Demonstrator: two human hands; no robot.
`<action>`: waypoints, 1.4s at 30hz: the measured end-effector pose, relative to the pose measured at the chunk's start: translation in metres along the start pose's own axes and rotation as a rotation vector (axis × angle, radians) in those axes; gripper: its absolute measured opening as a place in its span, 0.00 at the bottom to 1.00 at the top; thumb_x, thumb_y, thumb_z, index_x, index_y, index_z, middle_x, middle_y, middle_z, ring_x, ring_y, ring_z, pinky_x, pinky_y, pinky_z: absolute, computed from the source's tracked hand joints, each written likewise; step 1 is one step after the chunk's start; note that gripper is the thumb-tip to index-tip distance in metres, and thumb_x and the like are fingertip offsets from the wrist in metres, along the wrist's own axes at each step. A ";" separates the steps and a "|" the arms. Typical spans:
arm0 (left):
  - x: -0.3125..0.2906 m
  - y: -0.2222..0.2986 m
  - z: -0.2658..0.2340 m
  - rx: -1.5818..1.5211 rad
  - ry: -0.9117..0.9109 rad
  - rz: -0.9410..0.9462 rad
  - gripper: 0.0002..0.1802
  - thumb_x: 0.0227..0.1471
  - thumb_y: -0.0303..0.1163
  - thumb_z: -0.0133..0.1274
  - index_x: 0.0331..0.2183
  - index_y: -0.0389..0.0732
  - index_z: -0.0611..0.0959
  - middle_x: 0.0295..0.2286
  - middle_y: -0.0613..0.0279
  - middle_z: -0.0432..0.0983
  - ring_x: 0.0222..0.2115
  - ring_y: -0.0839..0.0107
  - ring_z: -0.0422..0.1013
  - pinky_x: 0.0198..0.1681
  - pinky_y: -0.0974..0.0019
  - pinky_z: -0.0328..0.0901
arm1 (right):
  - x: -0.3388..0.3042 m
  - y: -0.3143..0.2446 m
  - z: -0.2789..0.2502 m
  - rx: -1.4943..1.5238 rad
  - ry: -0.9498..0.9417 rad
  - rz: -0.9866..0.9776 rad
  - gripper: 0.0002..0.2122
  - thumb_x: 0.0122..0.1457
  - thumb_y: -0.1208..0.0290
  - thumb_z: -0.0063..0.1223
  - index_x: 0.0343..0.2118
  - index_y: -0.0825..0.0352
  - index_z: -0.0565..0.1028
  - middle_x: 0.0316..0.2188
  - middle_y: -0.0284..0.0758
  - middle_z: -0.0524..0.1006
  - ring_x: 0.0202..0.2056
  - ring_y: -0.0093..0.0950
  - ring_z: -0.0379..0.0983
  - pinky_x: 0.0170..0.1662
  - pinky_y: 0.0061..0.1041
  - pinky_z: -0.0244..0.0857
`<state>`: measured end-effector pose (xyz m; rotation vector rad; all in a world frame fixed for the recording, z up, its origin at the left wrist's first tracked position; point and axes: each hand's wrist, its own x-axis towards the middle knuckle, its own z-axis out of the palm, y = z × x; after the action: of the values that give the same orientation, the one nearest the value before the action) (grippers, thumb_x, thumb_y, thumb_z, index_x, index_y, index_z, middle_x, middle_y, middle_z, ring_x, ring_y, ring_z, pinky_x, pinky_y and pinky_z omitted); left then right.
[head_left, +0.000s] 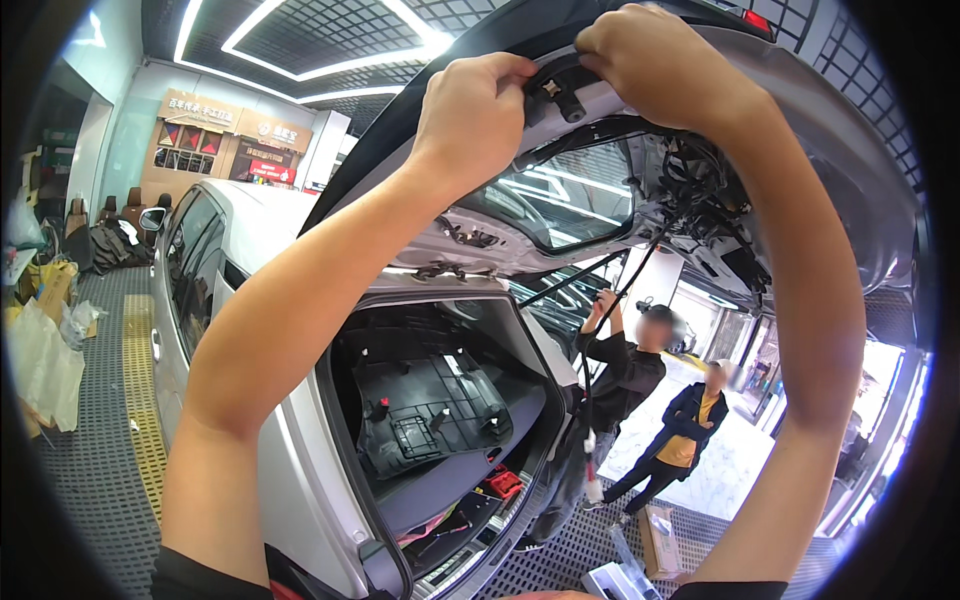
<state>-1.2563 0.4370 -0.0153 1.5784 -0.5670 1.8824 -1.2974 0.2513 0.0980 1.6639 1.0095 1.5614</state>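
Note:
Both my arms reach up to the raised tailgate [590, 225] of a white car. My left hand [472, 112] has its fingers curled and pinched at the left end of a black plastic trim piece [560, 92] with a small metal clip on it. At the other end of this piece, my right hand [648, 62] grips with bent fingers, its fingertips partly hidden. Bare metal, a rear window and bunched black wiring [700, 190] show on the tailgate's inner side.
A black plastic panel [430, 400] with clips lies in the open boot. A red tool [505, 484] is near the sill. A cable [588, 400] hangs from the tailgate. Two people stand beyond, one [625, 375] with raised hands. A cardboard box [660, 545] lies on the floor.

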 end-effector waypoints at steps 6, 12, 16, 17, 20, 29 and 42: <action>0.006 0.002 0.006 0.086 -0.011 0.093 0.19 0.60 0.37 0.57 0.45 0.32 0.86 0.31 0.55 0.85 0.30 0.70 0.79 0.38 0.66 0.71 | 0.017 0.024 -0.004 0.550 -0.183 0.170 0.14 0.62 0.67 0.53 0.38 0.76 0.82 0.30 0.44 0.84 0.32 0.34 0.79 0.40 0.34 0.71; 0.015 0.017 0.025 0.258 0.211 0.437 0.17 0.58 0.37 0.60 0.41 0.32 0.85 0.33 0.42 0.83 0.35 0.48 0.80 0.39 0.54 0.73 | 0.014 0.037 -0.002 0.799 -0.119 0.186 0.13 0.62 0.67 0.60 0.33 0.76 0.83 0.26 0.34 0.82 0.27 0.21 0.75 0.32 0.23 0.69; 0.026 0.021 0.033 0.199 0.207 0.479 0.15 0.61 0.35 0.56 0.45 0.35 0.83 0.33 0.44 0.83 0.35 0.46 0.80 0.39 0.52 0.73 | 0.001 0.038 0.003 0.965 0.026 0.174 0.11 0.62 0.71 0.59 0.40 0.77 0.82 0.31 0.35 0.83 0.32 0.21 0.77 0.37 0.22 0.72; 0.029 0.018 0.031 0.215 0.188 0.495 0.14 0.62 0.34 0.56 0.44 0.35 0.83 0.33 0.44 0.83 0.35 0.46 0.80 0.39 0.52 0.73 | -0.006 0.038 0.007 0.995 0.113 0.144 0.12 0.62 0.73 0.59 0.42 0.77 0.81 0.32 0.36 0.83 0.33 0.22 0.77 0.39 0.22 0.72; 0.033 0.015 0.032 0.254 0.172 0.509 0.13 0.64 0.33 0.53 0.44 0.36 0.83 0.32 0.46 0.83 0.34 0.47 0.80 0.38 0.53 0.73 | -0.033 0.035 0.011 0.952 0.330 0.137 0.16 0.58 0.77 0.61 0.48 0.78 0.78 0.42 0.41 0.82 0.41 0.26 0.78 0.46 0.28 0.73; 0.033 0.019 0.034 0.177 0.065 0.505 0.14 0.65 0.33 0.50 0.46 0.36 0.82 0.33 0.50 0.84 0.35 0.50 0.80 0.39 0.55 0.72 | -0.050 0.018 0.053 0.120 0.836 0.059 0.18 0.50 0.72 0.69 0.44 0.68 0.79 0.40 0.44 0.79 0.42 0.47 0.77 0.47 0.37 0.73; 0.046 0.033 0.043 0.188 0.131 0.647 0.14 0.57 0.34 0.61 0.43 0.37 0.84 0.31 0.50 0.83 0.32 0.53 0.80 0.38 0.59 0.73 | -0.048 0.046 0.019 0.396 0.359 -0.029 0.13 0.58 0.71 0.60 0.45 0.69 0.81 0.36 0.46 0.79 0.41 0.46 0.78 0.44 0.39 0.71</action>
<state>-1.2527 0.3925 0.0397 1.4763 -0.9477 2.5556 -1.2741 0.1874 0.1110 1.6368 1.6082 1.7643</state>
